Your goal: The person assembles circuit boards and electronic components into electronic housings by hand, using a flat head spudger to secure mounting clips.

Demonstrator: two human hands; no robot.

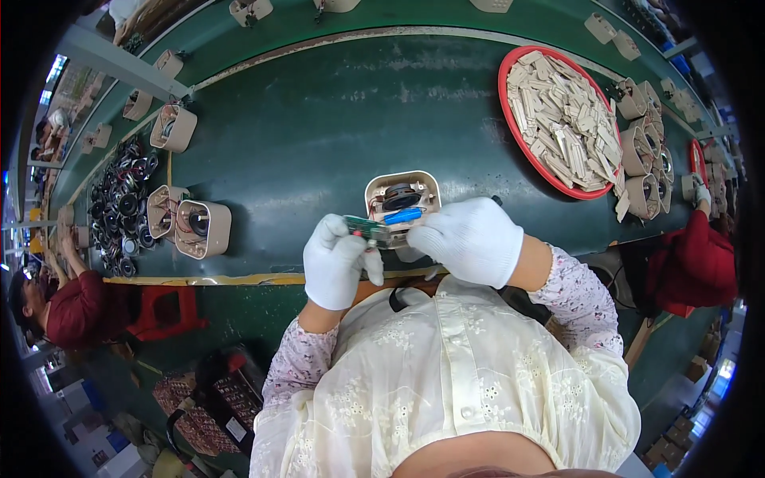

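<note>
In front of me a cream plastic housing (436, 182) sits at the table's near side, its open side up. Inside it are a round black speaker (401, 196), a blue cylindrical battery (402, 216) and thin red wires. My gloved left hand (333, 264) pinches a green circuit board (362, 227) over the housing's near left edge. My gloved right hand (472, 240) is closed at the housing's near right, fingertips by the board's right end. What those fingertips grip is hidden by the glove.
A red basin (504, 97) full of cream plastic strips stands at the right. Further right are stacked cream housings (642, 195). At left, more housings (204, 229) stand beside a pile of black speakers (123, 203). Co-workers sit at both sides; a red stool (166, 312) is at lower left.
</note>
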